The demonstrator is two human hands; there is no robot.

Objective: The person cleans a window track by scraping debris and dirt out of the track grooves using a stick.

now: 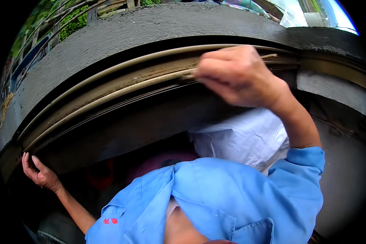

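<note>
A grooved metal window track [150, 75] curves across the view along a concrete sill, with dirt in its channel. My right hand [238, 75] is closed over the track, gripping a thin stick [269, 55]. One end of the stick juts out to the right of the fist, and what looks like its other tip shows at the left, close to the track's rail. At the track's far left end, my left hand [41, 175] rests its fingertips at the frame, fingers apart and holding nothing.
Beyond the track lies a rough concrete ledge [166, 22], with wooden poles [57, 26] and greenery outside. A white sack [244, 136] stands below the window, close to my body. A dim purple object [162, 160] and a red one [101, 175] sit in shadow.
</note>
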